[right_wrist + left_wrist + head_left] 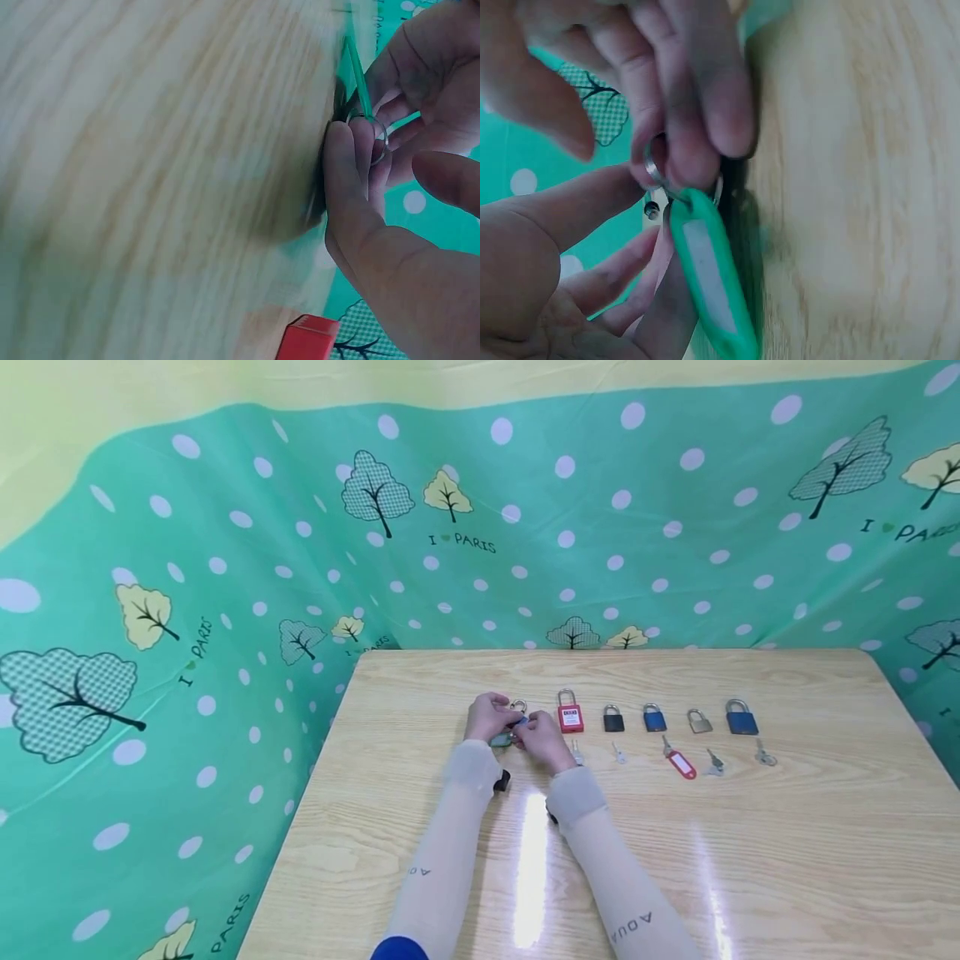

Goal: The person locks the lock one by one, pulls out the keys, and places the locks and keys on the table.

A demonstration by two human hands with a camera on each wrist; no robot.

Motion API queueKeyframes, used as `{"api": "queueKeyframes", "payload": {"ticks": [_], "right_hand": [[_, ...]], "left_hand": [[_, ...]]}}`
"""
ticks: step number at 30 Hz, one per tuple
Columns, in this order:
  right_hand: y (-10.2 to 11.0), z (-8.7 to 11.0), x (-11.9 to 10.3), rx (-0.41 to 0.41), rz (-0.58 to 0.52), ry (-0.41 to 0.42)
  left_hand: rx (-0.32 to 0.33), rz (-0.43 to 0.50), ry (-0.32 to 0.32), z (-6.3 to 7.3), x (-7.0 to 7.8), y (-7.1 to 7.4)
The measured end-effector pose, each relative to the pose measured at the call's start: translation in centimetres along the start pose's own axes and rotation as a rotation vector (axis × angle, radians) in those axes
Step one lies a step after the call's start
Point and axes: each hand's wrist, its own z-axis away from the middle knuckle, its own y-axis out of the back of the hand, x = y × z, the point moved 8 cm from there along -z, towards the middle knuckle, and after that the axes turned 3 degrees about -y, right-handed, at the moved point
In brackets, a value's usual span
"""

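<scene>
Both hands work close together at the left end of the padlock row. My left hand (489,717) holds a small blue padlock (522,722), whose metal shackle shows beyond the fingers in the head view; most of its body is hidden. My right hand (546,742) pinches a key at the padlock's near side, with the blade covered by the fingers. From the key's metal ring (385,142) hangs a green key tag (709,274) with a white label, below the fingers. In the left wrist view, the right fingertips (694,161) press against the ring.
Right of the hands stretches a row: a red padlock (571,718), a black one (613,722), a blue one (655,721), a brass-grey one (701,724) and a larger blue one (742,722). Keys lie before them, one with a red tag (681,765). A patterned curtain (525,568) hangs behind.
</scene>
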Motion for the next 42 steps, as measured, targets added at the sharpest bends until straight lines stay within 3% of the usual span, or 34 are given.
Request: {"api": "queueKeyframes", "payload": {"ticks": [4,11,21,27,31,35,42], "right_hand": [[-0.1,-0.4,0.2,-0.035,-0.069,0.021],[0.0,-0.6,0.4,-0.056,-0.102,0.014],[0.5,-0.3,-0.3,-0.032,-0.083,0.05],[1.8,-0.1,-0.9,0.054,-0.138,0.068],[2.4,0.0,-1.2,0.096,-0.102,0.069],[2.4,0.2,-1.4,0.097,-0.093,0.091],[2.4,0.0,-1.0,0.111,-0.201,0.097]], "left_hand": [[-0.052,-0.032,0.007,0.0,-0.1,-0.1],[-0.135,-0.04,-0.046,0.2,0.5,-0.5],[-0.098,0.04,-0.11,-0.1,0.8,-0.4],[-0.07,0.231,-0.102,-0.3,0.8,0.6],[-0.041,0.323,-0.091,0.1,1.3,1.0],[-0.043,0.35,-0.115,0.4,1.9,1.1],[-0.099,0.346,-0.127,0.7,2.5,1.1]]}}
